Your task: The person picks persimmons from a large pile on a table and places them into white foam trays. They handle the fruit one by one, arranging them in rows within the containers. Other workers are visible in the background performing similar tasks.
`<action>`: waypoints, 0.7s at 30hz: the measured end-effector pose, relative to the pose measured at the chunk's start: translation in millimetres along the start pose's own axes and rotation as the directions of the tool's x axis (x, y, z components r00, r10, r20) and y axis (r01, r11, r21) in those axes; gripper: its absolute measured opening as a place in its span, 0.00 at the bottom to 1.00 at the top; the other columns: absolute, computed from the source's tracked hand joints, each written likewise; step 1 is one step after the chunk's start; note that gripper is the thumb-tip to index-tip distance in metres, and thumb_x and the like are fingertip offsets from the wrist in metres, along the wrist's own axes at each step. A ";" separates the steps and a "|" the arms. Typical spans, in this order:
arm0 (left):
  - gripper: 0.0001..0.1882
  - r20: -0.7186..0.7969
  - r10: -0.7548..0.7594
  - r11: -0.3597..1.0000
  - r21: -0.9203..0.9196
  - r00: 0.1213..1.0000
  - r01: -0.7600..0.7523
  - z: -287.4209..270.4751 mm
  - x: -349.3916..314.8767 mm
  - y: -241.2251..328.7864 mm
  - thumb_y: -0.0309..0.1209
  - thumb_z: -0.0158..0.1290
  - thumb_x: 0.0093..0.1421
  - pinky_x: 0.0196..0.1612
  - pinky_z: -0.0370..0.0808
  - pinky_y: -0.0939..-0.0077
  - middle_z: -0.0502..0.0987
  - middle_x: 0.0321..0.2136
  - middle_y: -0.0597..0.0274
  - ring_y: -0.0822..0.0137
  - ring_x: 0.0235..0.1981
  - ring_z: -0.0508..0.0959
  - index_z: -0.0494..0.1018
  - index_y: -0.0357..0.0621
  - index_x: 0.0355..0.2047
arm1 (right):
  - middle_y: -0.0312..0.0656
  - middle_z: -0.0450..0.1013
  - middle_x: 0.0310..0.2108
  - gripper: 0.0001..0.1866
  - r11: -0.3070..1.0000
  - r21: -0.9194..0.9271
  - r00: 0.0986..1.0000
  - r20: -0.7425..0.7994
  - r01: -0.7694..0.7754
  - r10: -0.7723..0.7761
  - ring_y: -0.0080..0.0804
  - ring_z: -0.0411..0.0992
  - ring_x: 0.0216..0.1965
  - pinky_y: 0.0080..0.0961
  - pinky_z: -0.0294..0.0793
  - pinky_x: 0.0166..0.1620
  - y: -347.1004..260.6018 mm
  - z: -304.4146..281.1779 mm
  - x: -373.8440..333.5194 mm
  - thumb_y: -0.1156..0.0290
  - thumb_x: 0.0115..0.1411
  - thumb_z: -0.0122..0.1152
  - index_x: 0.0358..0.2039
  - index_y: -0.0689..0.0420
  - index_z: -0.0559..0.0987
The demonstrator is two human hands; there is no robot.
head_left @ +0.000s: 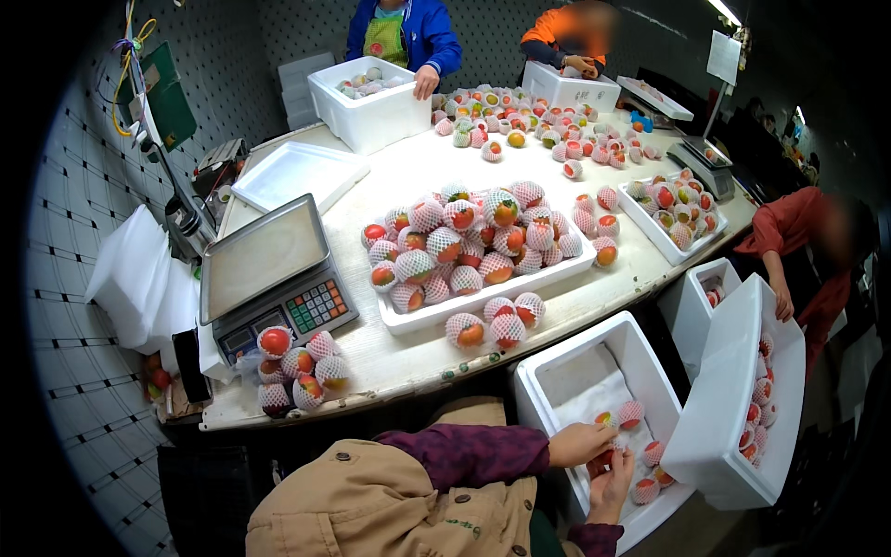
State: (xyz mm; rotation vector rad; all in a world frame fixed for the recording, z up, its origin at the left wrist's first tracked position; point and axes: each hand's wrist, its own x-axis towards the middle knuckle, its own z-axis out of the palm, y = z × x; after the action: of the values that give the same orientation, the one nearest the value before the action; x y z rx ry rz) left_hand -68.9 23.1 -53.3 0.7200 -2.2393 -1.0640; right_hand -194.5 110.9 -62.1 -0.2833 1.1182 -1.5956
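Both hands meet over a white foam box [534, 381] in front of me at the right. My right hand [610, 485] curls around a red tomato-like fruit [604, 458], mostly hidden by the fingers. Reaching in from the left, my left hand [580, 444] has its fingers closed at the same fruit; their exact grip is partly covered. Beside my hands, a few fruits in pink net sleeves [631, 414] lie in the box on a white liner [594, 385]. More sleeved fruits [645, 490] rest along its right side.
A foam tray [399, 321] heaped with sleeved fruits stands on the table, beside a scale [264, 260] and a small fruit pile [302, 371]. Another foam box [719, 408] tilts close on the right, near a person in red [798, 232]. Two people work across the table.
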 end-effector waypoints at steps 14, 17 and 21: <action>0.17 0.011 0.049 0.993 0.105 0.999 -0.050 3.2 -3.5 -4.6 0.26 0.47 0.52 0.30 0.72 0.61 0.72 0.31 0.49 0.47 0.29 0.75 0.63 0.38 0.43 | 0.39 0.68 0.35 0.11 0.997 -0.073 0.999 -0.037 -0.028 0.025 0.32 0.69 0.33 0.26 0.73 0.33 -3.1 4.6 -2.6 0.62 0.59 0.55 0.38 0.50 0.66; 0.17 -0.005 0.041 0.998 0.052 0.999 -0.040 3.9 -3.8 -5.2 0.27 0.47 0.52 0.30 0.72 0.60 0.72 0.32 0.48 0.47 0.29 0.75 0.64 0.39 0.44 | 0.42 0.71 0.36 0.16 0.998 -0.055 0.998 -0.064 -0.020 0.016 0.34 0.72 0.30 0.26 0.73 0.30 0.5 -0.3 0.9 0.65 0.58 0.56 0.45 0.51 0.64; 0.14 -0.050 -0.074 0.997 0.026 0.996 0.075 8.2 -1.6 -7.3 0.31 0.46 0.56 0.32 0.72 0.59 0.73 0.34 0.50 0.48 0.31 0.75 0.66 0.42 0.42 | 0.42 0.71 0.36 0.19 0.997 -0.073 0.998 -0.054 -0.012 0.008 0.33 0.73 0.31 0.28 0.74 0.30 1.4 0.6 1.2 0.68 0.57 0.58 0.47 0.51 0.63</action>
State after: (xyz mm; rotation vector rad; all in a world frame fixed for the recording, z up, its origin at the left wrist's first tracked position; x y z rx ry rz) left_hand -71.7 24.4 -64.0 0.8384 -2.2050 -1.0401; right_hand -193.6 109.7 -63.3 -0.2839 1.2194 -1.5640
